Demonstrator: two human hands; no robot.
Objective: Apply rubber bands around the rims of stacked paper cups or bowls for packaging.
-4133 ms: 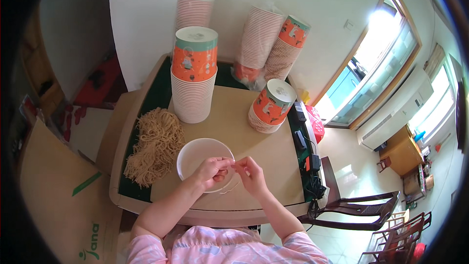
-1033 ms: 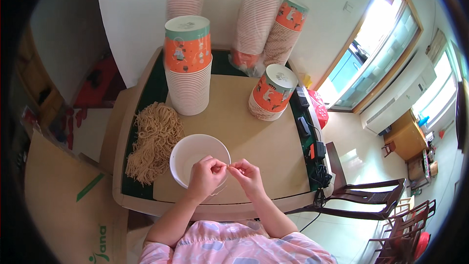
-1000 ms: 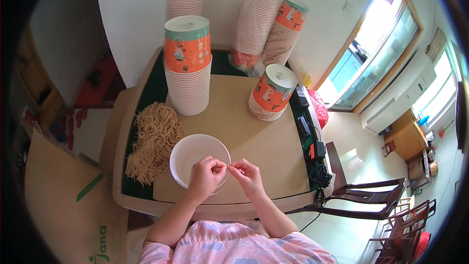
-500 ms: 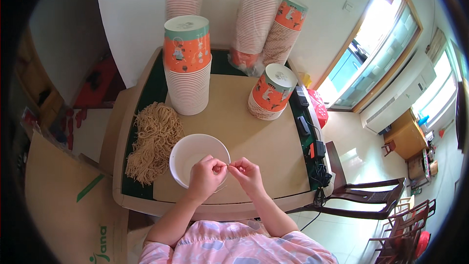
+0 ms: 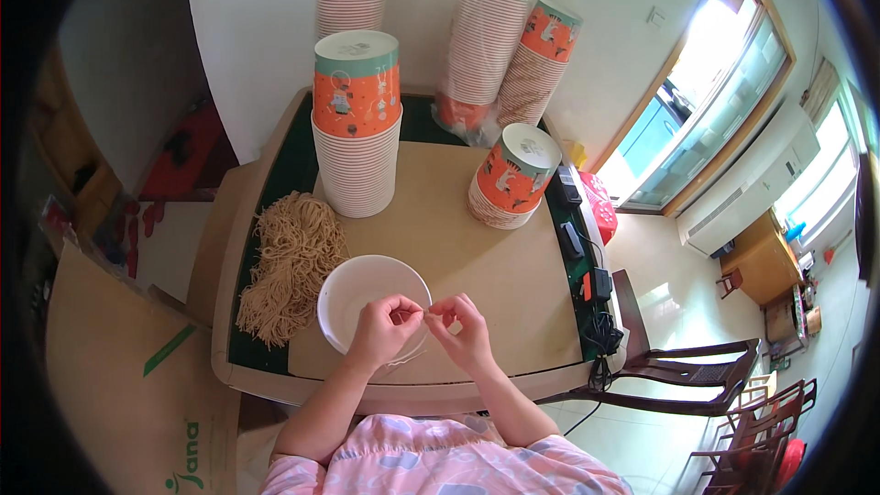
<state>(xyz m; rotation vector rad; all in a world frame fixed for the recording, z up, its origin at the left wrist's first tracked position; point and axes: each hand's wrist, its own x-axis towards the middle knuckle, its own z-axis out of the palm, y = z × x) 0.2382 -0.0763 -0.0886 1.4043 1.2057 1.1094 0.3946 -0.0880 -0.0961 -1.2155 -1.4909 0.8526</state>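
Note:
A white paper bucket (image 5: 351, 289) stands with its open mouth toward me near the table's front edge. Over its right rim, my left hand (image 5: 381, 330) and my right hand (image 5: 461, 335) meet, each in a fingertip pinch. Between them is a thin beige string (image 5: 403, 362), part of which trails below my left hand beside the bucket. Where its end sits in the fingers is too small to make out. Left of the bucket lies a tangled heap of beige string (image 5: 291, 266).
A tall stack of upside-down paper buckets (image 5: 357, 128) rises behind the bucket, and a shorter stack (image 5: 515, 174) stands to the right. Bagged stacks (image 5: 486, 55) lean at the wall. Power adapters and cables (image 5: 600, 289) line the right edge, beside a dark chair (image 5: 687, 371).
My right hand's fingers have lifted and spread slightly while its pinch stays by my left fingertips. The view has shifted a little; the buckets and string heap stay in place.

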